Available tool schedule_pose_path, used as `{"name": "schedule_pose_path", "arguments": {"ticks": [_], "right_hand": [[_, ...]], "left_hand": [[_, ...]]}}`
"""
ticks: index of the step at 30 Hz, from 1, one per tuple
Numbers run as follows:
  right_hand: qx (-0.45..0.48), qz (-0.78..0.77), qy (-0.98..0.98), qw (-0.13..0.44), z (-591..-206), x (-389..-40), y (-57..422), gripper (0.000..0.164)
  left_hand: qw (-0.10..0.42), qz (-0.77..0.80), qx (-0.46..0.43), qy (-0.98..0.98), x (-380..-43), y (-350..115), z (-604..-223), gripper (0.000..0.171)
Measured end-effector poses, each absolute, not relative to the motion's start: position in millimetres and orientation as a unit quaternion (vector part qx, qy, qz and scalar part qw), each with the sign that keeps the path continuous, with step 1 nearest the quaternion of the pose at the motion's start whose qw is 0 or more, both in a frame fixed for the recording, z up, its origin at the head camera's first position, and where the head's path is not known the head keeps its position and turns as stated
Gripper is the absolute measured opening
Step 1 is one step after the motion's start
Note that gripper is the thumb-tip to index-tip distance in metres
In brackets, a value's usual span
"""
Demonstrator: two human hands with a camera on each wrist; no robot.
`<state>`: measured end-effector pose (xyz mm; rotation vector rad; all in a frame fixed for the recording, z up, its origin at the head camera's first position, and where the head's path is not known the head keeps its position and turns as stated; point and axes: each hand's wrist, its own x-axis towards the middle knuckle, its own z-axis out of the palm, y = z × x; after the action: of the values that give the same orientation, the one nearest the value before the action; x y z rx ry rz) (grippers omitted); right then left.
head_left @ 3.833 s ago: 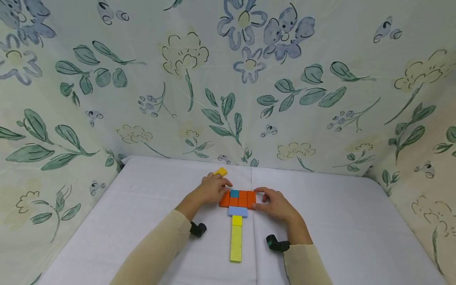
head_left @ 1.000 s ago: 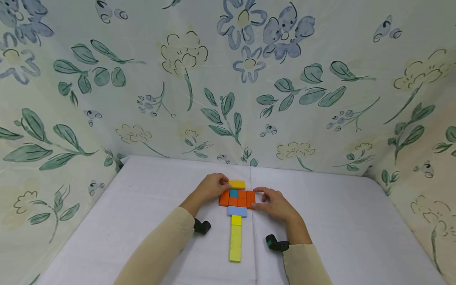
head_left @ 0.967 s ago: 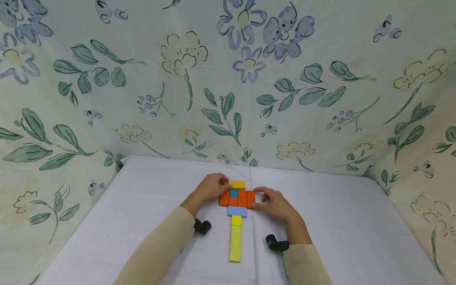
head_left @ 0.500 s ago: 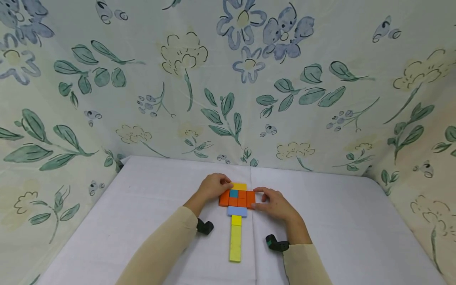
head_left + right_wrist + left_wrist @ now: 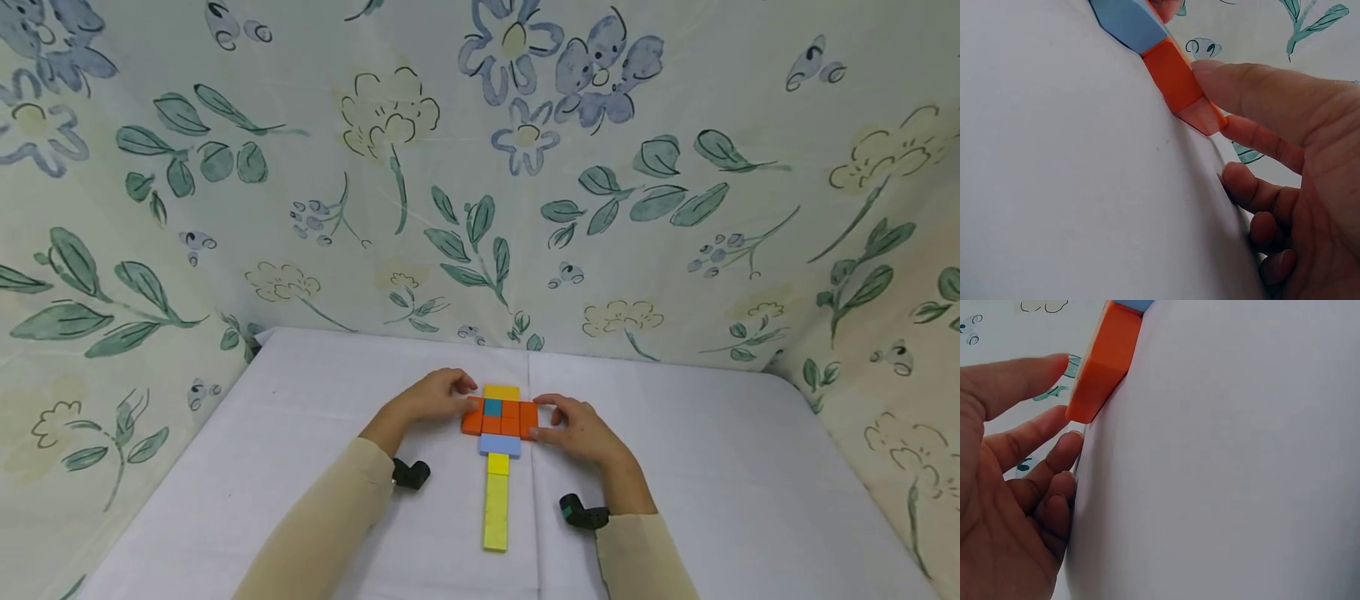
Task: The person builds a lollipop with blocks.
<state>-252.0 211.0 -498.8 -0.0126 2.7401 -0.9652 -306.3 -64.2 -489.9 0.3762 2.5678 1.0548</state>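
Flat coloured blocks lie together on the white cloth. Several orange blocks point(image 5: 510, 423) form a row with a small teal block point(image 5: 492, 407) set among them. Behind the row lies a yellow-orange block point(image 5: 502, 392); in front are a light blue block point(image 5: 499, 446), a small yellow block point(image 5: 498, 464) and a long pale yellow block point(image 5: 496, 512). My left hand point(image 5: 437, 395) is beside the row's left end, fingers loosely bent, thumb overlapping the left orange block point(image 5: 1107, 362). With thumb and index finger, my right hand point(image 5: 581, 427) pinches the right-end orange block point(image 5: 1175, 75).
The white cloth point(image 5: 712, 467) covers the table. A floral fabric point(image 5: 465, 167) hangs along the back and both sides. Each wrist bears a black camera, the left camera point(image 5: 412, 475) and the right camera point(image 5: 583, 512), low over the cloth.
My left hand slid the yellow-orange block from the back left against the row's far side, then let it go and drew back left. My right hand stays at the right end.
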Motion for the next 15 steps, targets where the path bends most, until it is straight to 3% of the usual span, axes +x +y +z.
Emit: {"name": "schedule_pose_path", "arguments": {"ticks": [15], "right_hand": [[-0.005, -0.324, 0.939, 0.115, -500.0, -252.7, 215.6, 0.059]], "left_hand": [[0.178, 0.343, 0.147, 0.911, -302.1, -66.5, -489.8, 0.036]]}}
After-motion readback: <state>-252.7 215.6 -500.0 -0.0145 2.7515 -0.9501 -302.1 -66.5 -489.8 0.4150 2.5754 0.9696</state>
